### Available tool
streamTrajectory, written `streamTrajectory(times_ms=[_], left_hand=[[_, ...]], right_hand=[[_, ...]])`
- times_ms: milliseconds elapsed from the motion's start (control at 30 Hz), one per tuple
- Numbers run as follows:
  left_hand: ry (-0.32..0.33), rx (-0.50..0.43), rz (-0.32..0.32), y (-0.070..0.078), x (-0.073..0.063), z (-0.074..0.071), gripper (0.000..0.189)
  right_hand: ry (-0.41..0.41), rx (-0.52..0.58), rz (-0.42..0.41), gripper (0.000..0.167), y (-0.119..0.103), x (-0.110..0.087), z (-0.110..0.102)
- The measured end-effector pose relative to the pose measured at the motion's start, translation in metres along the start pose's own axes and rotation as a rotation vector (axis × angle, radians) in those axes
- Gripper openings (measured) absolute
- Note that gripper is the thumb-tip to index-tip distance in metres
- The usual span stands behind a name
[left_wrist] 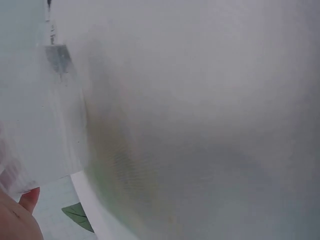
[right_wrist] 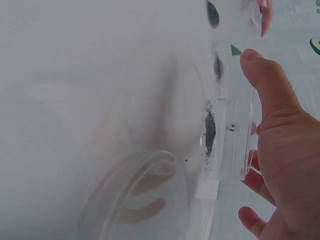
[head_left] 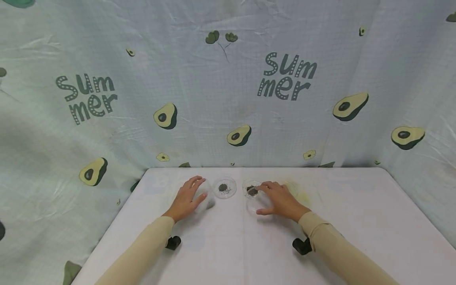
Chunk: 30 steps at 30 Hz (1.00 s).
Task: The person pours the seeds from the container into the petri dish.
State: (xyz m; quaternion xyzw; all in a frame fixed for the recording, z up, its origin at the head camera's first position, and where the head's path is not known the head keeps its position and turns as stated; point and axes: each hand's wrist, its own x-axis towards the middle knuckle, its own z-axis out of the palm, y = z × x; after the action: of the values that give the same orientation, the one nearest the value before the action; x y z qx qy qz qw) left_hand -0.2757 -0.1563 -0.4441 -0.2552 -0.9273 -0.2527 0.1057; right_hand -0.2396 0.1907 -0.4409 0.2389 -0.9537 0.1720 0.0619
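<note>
In the head view my left hand (head_left: 187, 200) curves around a clear plastic piece (left_wrist: 45, 120), a see-through round shape. Beneath it shows a dark powder pile (head_left: 210, 204). Right of that sits a clear petri dish (head_left: 229, 194) with a dark pile in it. A second petri dish (head_left: 246, 188), also holding dark powder, is partly covered by my right fingers. Between thumb and fingers, my right hand (head_left: 279, 201) holds a clear petri dish lid (right_wrist: 242, 135). In the right wrist view the lid is tilted on edge, close beside the powder (right_wrist: 210, 131).
Another clear round lid (right_wrist: 145, 200) lies near the right hand. A yellowish patch (head_left: 303, 196) marks the white table (head_left: 228, 253) there. Behind the table hangs a printed cloth (head_left: 199, 87). Dark wrist devices (head_left: 302, 246) sit under both sleeves.
</note>
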Motion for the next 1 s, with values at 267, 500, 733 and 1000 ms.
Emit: streamTrajectory(times_ms=[267, 500, 733, 1000], left_hand=[[-0.012, 0.055, -0.003, 0.0, 0.004, 0.004, 0.057], [-0.002, 0.091, -0.02, -0.001, 0.001, 0.005, 0.061], [0.008, 0.093, -0.022, -0.001, 0.001, 0.005, 0.063], [0.027, 0.099, -0.011, -0.003, 0.0, 0.005, 0.062]], right_hand=[[0.049, -0.015, 0.039, 0.072, 0.003, 0.01, 0.005], [0.035, -0.011, 0.078, 0.073, -0.002, 0.02, 0.008], [0.031, -0.035, 0.111, 0.074, -0.005, 0.027, 0.005], [0.006, -0.03, 0.132, 0.073, -0.004, 0.033, 0.008]])
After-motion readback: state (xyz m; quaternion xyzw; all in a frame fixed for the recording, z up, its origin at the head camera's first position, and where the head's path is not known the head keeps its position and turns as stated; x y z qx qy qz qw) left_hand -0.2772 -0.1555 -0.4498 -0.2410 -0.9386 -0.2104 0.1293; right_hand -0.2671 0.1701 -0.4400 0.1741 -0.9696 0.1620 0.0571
